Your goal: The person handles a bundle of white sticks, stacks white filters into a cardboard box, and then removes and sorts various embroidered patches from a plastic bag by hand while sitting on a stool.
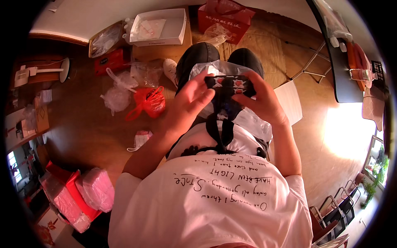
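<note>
Over my lap, a black folded item (228, 86) with red-and-white motifs is held between my two hands; its exact kind is hard to tell. My left hand (194, 97) grips the left edge, thumb in front and fingers partly behind. On the opposite edge, my right hand (263, 99) has its thumb across the front and its fingers along the upper corner. A clear plastic bag (259, 122) spreads across my lap under the item. Black fabric ties (220, 133) hang at my waist just below it.
Left of my legs lie a red plastic bag (152, 102), clear bags (116, 99) and a red box (108, 62). Ahead are a white open box (173, 28) and a red paper bag (223, 23). A dark tabletop (347, 83) stands right; pink wrapped packs (96, 189) sit lower left.
</note>
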Available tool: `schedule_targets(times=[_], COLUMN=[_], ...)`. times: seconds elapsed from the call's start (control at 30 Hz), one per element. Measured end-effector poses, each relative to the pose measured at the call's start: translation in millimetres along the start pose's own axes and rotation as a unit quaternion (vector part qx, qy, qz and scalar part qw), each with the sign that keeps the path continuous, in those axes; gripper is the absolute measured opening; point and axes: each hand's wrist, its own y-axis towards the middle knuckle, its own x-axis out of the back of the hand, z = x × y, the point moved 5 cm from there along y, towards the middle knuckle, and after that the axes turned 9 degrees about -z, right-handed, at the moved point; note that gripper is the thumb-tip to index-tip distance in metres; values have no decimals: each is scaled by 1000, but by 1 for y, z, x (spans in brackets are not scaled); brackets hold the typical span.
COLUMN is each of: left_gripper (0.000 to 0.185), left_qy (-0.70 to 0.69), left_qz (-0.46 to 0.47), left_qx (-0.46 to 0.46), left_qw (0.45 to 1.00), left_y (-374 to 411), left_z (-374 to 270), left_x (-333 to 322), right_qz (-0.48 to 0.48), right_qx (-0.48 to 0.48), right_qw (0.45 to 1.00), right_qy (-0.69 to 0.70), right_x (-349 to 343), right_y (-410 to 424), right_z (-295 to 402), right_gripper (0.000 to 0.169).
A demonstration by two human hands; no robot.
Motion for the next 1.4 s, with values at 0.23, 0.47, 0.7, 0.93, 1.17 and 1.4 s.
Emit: schedule_targets(times=[0.23, 0.47, 0.7, 0.93, 1.17, 1.4], left_gripper=[37, 42, 40, 39, 38, 52], left_qy=[-179, -127, -125, 72, -97, -186], left_qz=[122, 82, 67, 143, 180, 167], left_qx=[175, 94, 85, 227, 161, 133], left_qw=[960, 984, 986, 961, 965, 959], left_y=[17, 31, 21, 7, 1, -23], left_z=[20, 22, -30, 9, -33, -34], left_x=[-31, -3, 31, -10, -12, 15], right_qz=[-31, -148, -74, -185, -356, -174], right_qx=[82, 147, 78, 45, 109, 323], right_qw=[996, 978, 929, 954, 887, 907], right_qy=[-11, -19, -353, -230, -274, -206], right_x=[-16, 34, 37, 46, 98, 57], right_y=[13, -15, -79, -61, -68, -80], right_z=[37, 43, 33, 36, 53, 95], right_gripper=[32, 18, 45, 5, 17, 21])
